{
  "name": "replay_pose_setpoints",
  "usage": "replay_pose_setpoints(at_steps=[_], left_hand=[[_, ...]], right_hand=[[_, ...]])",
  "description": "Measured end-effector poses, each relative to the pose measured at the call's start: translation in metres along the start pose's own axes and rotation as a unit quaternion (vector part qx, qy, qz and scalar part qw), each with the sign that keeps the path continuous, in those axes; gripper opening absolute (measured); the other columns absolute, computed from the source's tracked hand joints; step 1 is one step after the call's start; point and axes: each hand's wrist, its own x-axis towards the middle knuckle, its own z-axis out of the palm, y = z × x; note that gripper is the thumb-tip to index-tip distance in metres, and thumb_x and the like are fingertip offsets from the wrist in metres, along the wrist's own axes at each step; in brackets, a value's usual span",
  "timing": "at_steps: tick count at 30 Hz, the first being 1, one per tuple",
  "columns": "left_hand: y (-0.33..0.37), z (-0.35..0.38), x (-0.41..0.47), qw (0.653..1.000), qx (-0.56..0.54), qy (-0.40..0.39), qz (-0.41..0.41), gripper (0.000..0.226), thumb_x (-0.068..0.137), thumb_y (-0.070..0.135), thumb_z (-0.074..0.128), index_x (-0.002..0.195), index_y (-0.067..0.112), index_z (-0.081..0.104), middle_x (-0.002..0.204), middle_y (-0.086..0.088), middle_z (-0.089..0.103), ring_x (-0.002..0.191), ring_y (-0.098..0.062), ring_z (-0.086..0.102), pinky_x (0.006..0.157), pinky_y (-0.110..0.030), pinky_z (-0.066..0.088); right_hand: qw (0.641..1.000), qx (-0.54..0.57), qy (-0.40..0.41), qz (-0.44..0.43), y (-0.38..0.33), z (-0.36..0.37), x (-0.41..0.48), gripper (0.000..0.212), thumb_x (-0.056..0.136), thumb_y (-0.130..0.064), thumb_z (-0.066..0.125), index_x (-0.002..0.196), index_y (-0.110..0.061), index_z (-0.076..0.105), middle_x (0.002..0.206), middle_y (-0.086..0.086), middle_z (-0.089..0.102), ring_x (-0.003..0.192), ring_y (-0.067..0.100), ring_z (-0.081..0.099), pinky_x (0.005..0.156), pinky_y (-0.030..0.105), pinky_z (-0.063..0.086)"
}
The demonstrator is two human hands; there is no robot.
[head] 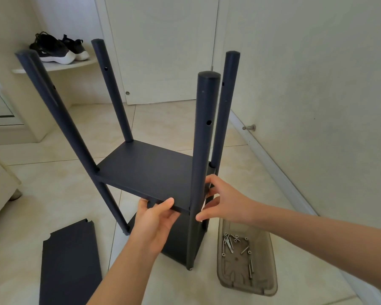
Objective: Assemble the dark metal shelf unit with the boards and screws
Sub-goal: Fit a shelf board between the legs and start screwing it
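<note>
Pinching board (145,170) edge, left hand (156,219)

Soft, even indoor light, kinda greenish-white, decently bright. Shadows on the floor tiles (59,194) are faint and fuzzy. The dark posts (204,150) and board (145,170) go almost flat black. It's sharp mid-frame, but the wide lens splays the posts and bows the baseboard (291,189).

The left hand (156,219) pinches the front edge of the middle board (145,172), thumb on top, fingers (142,205) beneath. Just right of them stands the near post (201,161). The right hand (222,201) holds the board's corner there (contact partly hidden). Below the right fingers, screws (235,243) lie in a clear tray (260,260). Left of the left fingers, a loose board (70,265) lies on the floor (53,194).
</note>
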Motion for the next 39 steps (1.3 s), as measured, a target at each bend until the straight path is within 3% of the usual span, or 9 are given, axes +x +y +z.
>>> replay_pose_setpoints(at_steps=[4, 10, 16, 21, 25, 28, 30, 35, 39], left_hand=[[0.000, 0.001, 0.000, 1.000, -0.003, 0.001, -0.001, 0.052, 0.086, -0.011, 0.064, 0.125, 0.023, 0.057, 0.104, -0.005, 0.077, 0.094, -0.028, 0.075, 0.062, -0.037, 0.061], [0.000, 0.001, -0.003, 1.000, -0.013, 0.001, -0.003, 0.048, 0.088, -0.012, 0.062, 0.123, 0.021, 0.058, 0.103, -0.007, 0.077, 0.095, -0.030, 0.075, 0.063, -0.038, 0.061], [0.001, 0.003, -0.005, 1.000, -0.014, 0.000, -0.010, 0.046, 0.089, -0.010, 0.060, 0.124, 0.019, 0.058, 0.100, -0.007, 0.078, 0.092, -0.030, 0.076, 0.063, -0.040, 0.062], [0.002, 0.003, -0.007, 1.000, -0.019, -0.002, -0.010, 0.054, 0.082, -0.008, 0.064, 0.128, 0.019, 0.056, 0.106, -0.008, 0.077, 0.097, -0.031, 0.075, 0.068, -0.043, 0.063], [0.004, 0.006, -0.010, 1.000, -0.010, -0.006, -0.010, 0.056, 0.077, -0.005, 0.066, 0.128, 0.018, 0.058, 0.110, -0.008, 0.076, 0.099, -0.031, 0.074, 0.068, -0.041, 0.063], [0.004, 0.008, -0.014, 1.000, 0.001, -0.012, -0.007, 0.060, 0.073, -0.002, 0.067, 0.129, 0.016, 0.056, 0.116, -0.009, 0.074, 0.103, -0.030, 0.073, 0.072, -0.040, 0.063], [0.005, 0.008, -0.016, 1.000, 0.003, -0.019, -0.006, 0.064, 0.075, -0.003, 0.066, 0.134, 0.017, 0.052, 0.118, -0.009, 0.073, 0.107, -0.030, 0.072, 0.076, -0.041, 0.062], [0.005, 0.009, -0.018, 1.000, 0.016, -0.016, -0.011, 0.072, 0.075, -0.001, 0.065, 0.143, 0.018, 0.049, 0.123, -0.010, 0.071, 0.111, -0.030, 0.070, 0.077, -0.041, 0.062], [0.005, 0.011, -0.019, 1.000, 0.021, -0.001, -0.012, 0.063, 0.076, 0.000, 0.064, 0.136, 0.017, 0.053, 0.125, -0.012, 0.071, 0.110, -0.029, 0.071, 0.073, -0.039, 0.062]], right_hand=[[1.000, -0.001, -0.007, -0.010, 0.001, -0.006, -0.001, 0.067, 0.074, -0.027, 0.085, 0.123, -0.038, 0.040, 0.114, 0.000, 0.059, 0.088, 0.019, 0.071, 0.085, 0.033, 0.059], [1.000, 0.000, 0.001, -0.008, 0.015, -0.026, -0.011, 0.064, 0.081, -0.027, 0.080, 0.128, -0.042, 0.040, 0.108, -0.007, 0.069, 0.088, 0.010, 0.072, 0.079, 0.023, 0.058], [0.999, -0.009, 0.026, 0.026, 0.072, -0.036, -0.032, 0.009, 0.081, -0.016, 0.078, 0.086, -0.021, 0.072, 0.085, -0.005, 0.075, 0.082, 0.009, 0.071, 0.083, 0.029, 0.058], [0.993, -0.070, 0.019, 0.098, 0.138, -0.021, -0.037, 0.018, 0.080, -0.017, 0.080, 0.069, -0.025, 0.069, 0.067, -0.007, 0.072, 0.070, 0.008, 0.069, 0.065, 0.016, 0.050], [0.981, -0.131, -0.028, 0.142, 0.182, -0.003, -0.027, 0.014, 0.083, -0.027, 0.076, 0.078, -0.028, 0.063, 0.084, -0.009, 0.068, 0.084, 0.010, 0.065, 0.074, 0.023, 0.049], [0.971, -0.168, -0.056, 0.162, 0.207, 0.013, -0.013, 0.011, 0.087, -0.028, 0.073, 0.088, -0.028, 0.062, 0.088, -0.010, 0.064, 0.086, 0.008, 0.061, 0.073, 0.016, 0.043], [0.965, -0.185, -0.071, 0.172, 0.220, 0.026, -0.003, 0.009, 0.090, -0.026, 0.070, 0.097, -0.023, 0.065, 0.093, -0.008, 0.064, 0.091, 0.010, 0.062, 0.078, 0.018, 0.047], [0.959, -0.214, -0.086, 0.167, 0.244, 0.057, 0.020, 0.020, 0.093, -0.022, 0.062, 0.112, -0.017, 0.063, 0.108, 0.000, 0.065, 0.095, 0.016, 0.060, 0.080, 0.022, 0.048], [0.955, -0.225, -0.090, 0.170, 0.256, 0.073, 0.031, 0.031, 0.090, -0.017, 0.064, 0.120, -0.014, 0.058, 0.116, 0.005, 0.064, 0.103, 0.022, 0.061, 0.084, 0.027, 0.048]])
